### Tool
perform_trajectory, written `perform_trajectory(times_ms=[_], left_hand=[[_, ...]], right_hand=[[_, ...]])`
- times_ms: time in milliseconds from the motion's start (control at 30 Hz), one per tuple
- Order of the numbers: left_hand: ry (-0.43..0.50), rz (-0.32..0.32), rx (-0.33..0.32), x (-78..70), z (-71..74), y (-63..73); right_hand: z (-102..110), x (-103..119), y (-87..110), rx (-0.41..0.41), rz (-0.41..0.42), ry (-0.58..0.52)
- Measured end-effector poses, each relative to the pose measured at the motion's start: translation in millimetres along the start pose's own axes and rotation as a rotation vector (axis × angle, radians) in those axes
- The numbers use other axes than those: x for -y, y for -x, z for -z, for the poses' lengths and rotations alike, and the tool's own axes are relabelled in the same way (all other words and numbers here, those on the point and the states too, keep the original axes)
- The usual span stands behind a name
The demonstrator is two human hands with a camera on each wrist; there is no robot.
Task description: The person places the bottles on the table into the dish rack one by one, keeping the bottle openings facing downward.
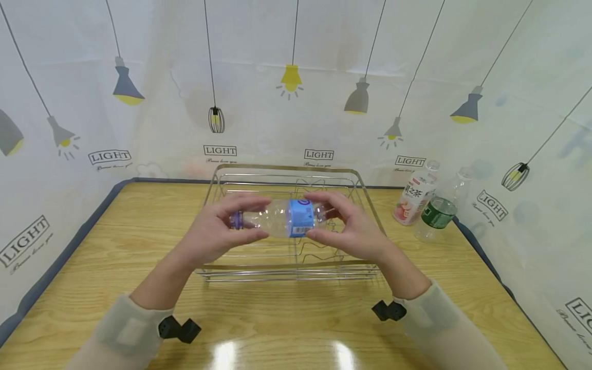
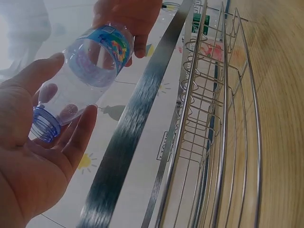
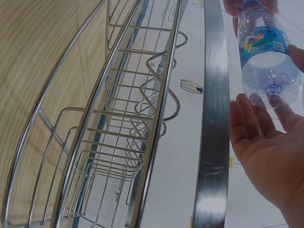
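Note:
A clear plastic bottle (image 1: 277, 218) with a blue label lies sideways in the air above a metal wire dish rack (image 1: 296, 267). My left hand (image 1: 222, 223) grips its neck end, where a blue-purple ring shows, between thumb and fingers. At the base end my right hand (image 1: 347, 223) holds it the same way. The left wrist view shows the neck of the bottle (image 2: 80, 71) within the left hand (image 2: 42, 133). In the right wrist view, the fingers of the right hand (image 3: 270, 142) curve about the bottle's base.
At the right of the wooden table (image 1: 287, 318) stand a bottle with a white and pink label (image 1: 413, 198) and a clear bottle with a green label (image 1: 439, 213). Behind the rack hangs a pale curtain (image 1: 259, 113) printed with lamps.

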State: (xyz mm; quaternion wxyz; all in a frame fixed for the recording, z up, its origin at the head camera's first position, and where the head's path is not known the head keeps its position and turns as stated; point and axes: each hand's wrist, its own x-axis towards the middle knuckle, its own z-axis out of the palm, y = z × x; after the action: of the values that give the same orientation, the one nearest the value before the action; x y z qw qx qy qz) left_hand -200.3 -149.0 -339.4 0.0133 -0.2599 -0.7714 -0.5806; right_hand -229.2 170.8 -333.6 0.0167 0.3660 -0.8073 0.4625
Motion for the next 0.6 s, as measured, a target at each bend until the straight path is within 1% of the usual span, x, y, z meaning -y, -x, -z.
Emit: perform_trajectory(times_ms=[67,167,267,433,500,600], left_hand=[[-0.012,0.008,0.003,1.3,-0.7,-0.2],[-0.039,0.001,0.011,3.0,-2.2,-1.0],[-0.089,-0.026,0.026,3.7,-4.2,-1.3],[-0.199,-0.075,0.039,1.8,-8.0,-1.3],[-0.224,-0.091,0.034,1.3,-9.1,-1.2],[-0.239,-0.095,0.026,0.4,-10.4,-1.1]], right_hand=[[0,0,-0.1,-0.004,-0.001,-0.004],[0,1,-0.7,-0.009,-0.004,-0.011],[0,2,-1.4,-0.015,-0.003,-0.005],[-1,3,-2.1,-0.024,0.012,0.011],[-1,3,-2.5,-0.026,0.014,0.011],[-1,3,-3.2,-0.028,0.013,0.012]])
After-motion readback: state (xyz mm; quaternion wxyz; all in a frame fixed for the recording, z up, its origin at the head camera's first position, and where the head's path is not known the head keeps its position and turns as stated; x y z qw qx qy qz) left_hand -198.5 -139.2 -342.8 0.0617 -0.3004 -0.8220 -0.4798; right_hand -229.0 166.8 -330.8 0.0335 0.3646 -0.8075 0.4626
